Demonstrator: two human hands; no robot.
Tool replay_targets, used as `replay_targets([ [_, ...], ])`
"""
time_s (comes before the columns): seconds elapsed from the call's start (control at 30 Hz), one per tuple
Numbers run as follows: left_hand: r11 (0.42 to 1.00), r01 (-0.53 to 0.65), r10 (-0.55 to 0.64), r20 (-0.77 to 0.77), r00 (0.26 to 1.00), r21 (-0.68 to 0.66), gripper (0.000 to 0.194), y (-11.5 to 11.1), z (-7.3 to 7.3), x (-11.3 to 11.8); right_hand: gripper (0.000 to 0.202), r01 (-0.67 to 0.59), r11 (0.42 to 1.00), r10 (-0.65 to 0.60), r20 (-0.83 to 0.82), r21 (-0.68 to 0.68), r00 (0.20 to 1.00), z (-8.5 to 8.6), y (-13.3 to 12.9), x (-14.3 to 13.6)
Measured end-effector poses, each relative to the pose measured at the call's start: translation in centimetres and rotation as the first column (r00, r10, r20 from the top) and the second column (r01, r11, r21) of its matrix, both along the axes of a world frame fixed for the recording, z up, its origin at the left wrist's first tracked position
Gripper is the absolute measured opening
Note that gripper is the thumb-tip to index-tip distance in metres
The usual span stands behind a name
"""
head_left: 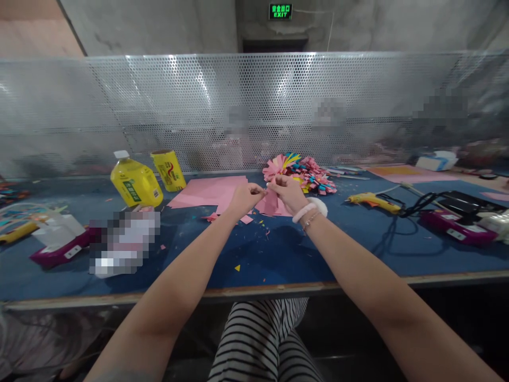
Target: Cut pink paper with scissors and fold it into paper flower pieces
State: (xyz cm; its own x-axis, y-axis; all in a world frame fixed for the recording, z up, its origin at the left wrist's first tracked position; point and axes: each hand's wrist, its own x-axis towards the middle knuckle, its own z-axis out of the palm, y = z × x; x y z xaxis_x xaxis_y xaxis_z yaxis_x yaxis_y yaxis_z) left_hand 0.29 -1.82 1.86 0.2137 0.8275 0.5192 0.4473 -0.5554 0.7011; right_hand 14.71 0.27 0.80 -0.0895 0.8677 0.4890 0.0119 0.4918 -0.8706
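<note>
Both of my hands meet above the middle of the blue table. Between the thumb and fingers of my right hand (290, 193) is a piece of pink paper (272, 205), which hangs down below the fingertips. My left hand (248, 198) is closed in a pinch at the left edge of that same paper; its fingertips are small and partly hidden. Behind the left hand lies a stack of flat pink sheets (204, 190). Just beyond the right hand sits a pile of fringed paper flowers (308, 172) in pink, yellow and blue.
Left stand a yellow liquid bottle (137, 183), a yellow canister (169, 171) and a purple-based holder (67, 246). Right lie a yellow glue gun (374, 201) with black cord and a purple power strip (457, 225). Paper scraps (237, 268) dot the table; a perforated metal screen (207, 116) rises behind.
</note>
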Motion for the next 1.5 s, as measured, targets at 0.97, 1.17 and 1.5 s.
replay_targets([
  [0.97,0.639,0.091,0.571,-0.551,0.608,0.764,0.02,-1.0,0.6,-1.6,0.031,-0.174,0.984,0.176,-0.075,0.044,0.981,1.0,-1.1,0.4],
  [1.17,0.537,0.173,0.573,-0.508,0.643,0.825,0.015,-0.8,0.7,-2.0,0.028,-0.36,0.933,0.358,-0.073,-0.009,0.931,1.0,-1.4,0.5],
  [1.5,0.406,0.218,0.595,-0.437,0.674,0.888,0.015,-0.2,0.6,-2.9,0.014,-0.521,0.814,0.429,-0.338,-0.257,0.838,1.4,-1.8,0.8],
])
